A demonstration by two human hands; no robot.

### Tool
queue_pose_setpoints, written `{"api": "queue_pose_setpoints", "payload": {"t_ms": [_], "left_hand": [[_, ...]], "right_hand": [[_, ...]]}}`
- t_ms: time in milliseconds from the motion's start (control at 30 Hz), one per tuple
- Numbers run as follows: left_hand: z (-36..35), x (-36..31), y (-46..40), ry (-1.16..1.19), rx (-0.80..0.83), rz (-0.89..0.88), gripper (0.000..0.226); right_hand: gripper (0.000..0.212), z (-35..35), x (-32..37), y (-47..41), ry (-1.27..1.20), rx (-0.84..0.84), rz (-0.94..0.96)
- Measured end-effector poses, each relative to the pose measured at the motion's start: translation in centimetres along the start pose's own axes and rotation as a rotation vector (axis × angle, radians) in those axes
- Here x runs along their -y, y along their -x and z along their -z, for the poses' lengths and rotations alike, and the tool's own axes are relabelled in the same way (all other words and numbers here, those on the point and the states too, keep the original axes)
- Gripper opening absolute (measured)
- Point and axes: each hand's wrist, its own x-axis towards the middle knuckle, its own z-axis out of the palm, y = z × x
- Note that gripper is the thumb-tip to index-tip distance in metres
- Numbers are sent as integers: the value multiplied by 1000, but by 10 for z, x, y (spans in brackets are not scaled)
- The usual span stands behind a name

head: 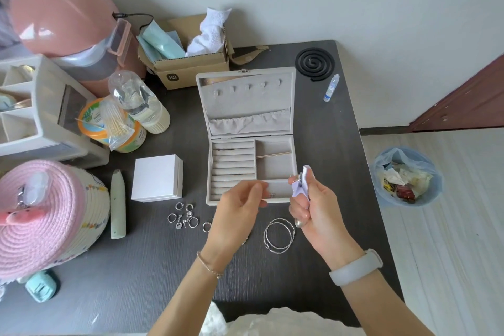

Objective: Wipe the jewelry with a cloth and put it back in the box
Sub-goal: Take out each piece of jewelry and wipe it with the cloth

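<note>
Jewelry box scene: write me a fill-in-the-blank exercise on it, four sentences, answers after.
1. The lid of the jewelry box stands ____.
2. The right hand pinches a small pale ____ around a piece of jewelry.
3. The two hoop earrings lie on the dark table, ____ the box.
4. The cluster of rings lies in front of the ____ square box.

Answers: open; cloth; outside; white

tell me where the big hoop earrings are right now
In the head view, the hoop earrings lie on the dark table, just in front of the open jewelry box, between the two hands and nearer the right hand.
</note>
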Motion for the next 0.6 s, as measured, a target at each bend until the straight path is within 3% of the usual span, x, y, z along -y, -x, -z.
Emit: {"api": "queue_pose_setpoints", "payload": {"t_ms": [167,267,400,500,600], "left_hand": [[-12,13,0,152,170,248,23],[-13,18,-1,216,153,309,26],[-13,16,-1,156,-13,163,20],[-11,10,0,149,-92,37,16],[-9,4,-1,100,-133,-76,15]], "right_hand": [[31,-2,-1,0,154,30,142],[27,-6,0,4,340,53,222],[17,-9,6,11,402,10,301],[27,-9,5,10,356,-50,257],[27,-9,1,7,397,-9,240]]}}
